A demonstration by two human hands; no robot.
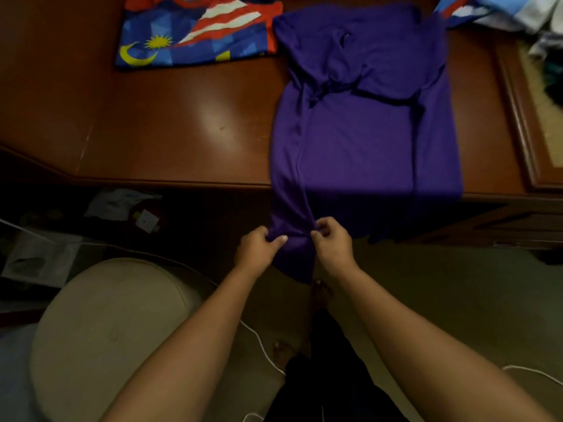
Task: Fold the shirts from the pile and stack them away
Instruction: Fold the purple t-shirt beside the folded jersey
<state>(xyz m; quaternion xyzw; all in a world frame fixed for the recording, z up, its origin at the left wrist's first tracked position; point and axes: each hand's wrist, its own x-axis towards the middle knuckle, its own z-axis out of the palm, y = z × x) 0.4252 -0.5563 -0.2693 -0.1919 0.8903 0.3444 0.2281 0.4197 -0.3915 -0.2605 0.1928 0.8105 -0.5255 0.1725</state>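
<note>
No words, brand names or numbers can be read anywhere. The only sign is a yellow crescent and many-pointed star, beside red and white stripes, printed on the blue shirt [195,32] lying on the bench [170,123].

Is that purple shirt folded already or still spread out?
Partly folded: the purple shirt has its sleeves turned in, but its hem hangs off the table, pinched by both hands.

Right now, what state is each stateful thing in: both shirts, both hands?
purple shirt: spread on the table, sleeves folded in, hem hanging over the front edge.
flag-print shirt: folded, flat on the table, far left.
left hand: pinches the purple hem.
right hand: pinches the same hem, close beside it.
</note>
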